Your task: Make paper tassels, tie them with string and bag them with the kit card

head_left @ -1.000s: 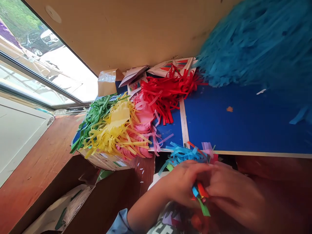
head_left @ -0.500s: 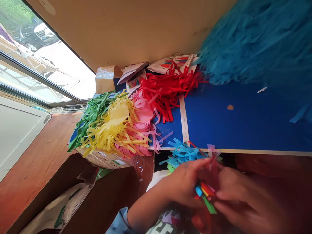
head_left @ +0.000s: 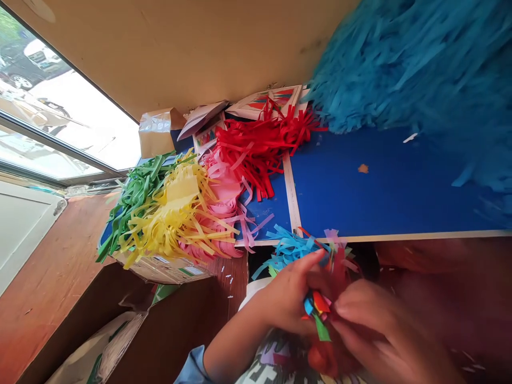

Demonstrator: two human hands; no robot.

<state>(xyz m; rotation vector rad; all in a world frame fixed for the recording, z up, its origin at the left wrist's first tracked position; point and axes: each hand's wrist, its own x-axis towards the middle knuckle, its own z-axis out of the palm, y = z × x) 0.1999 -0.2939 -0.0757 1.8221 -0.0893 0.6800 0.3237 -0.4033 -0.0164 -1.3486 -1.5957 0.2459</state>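
Observation:
My left hand (head_left: 286, 296) is closed around a bundle of coloured paper strips (head_left: 316, 309), whose blue, red, orange and green ends stick out between the two hands. More blue and pink strip ends (head_left: 294, 249) fan out above the fingers. My right hand (head_left: 380, 330) is blurred and pinches the same bundle from the right side. Both hands sit below the front edge of the blue table (head_left: 360, 197).
Piles of cut paper strips lie on the blue table: green (head_left: 134, 194), yellow (head_left: 176, 213), pink (head_left: 228, 202), red (head_left: 256, 149) and a large blue heap (head_left: 412, 69). A cardboard box (head_left: 164, 269) stands under the yellow pile. An open brown box (head_left: 132, 325) sits bottom left beside a window (head_left: 52, 122).
The view has drifted so the table and piles sit slightly further left. My right hand has shifted a little down and left along the bundle; my left hand keeps its grip.

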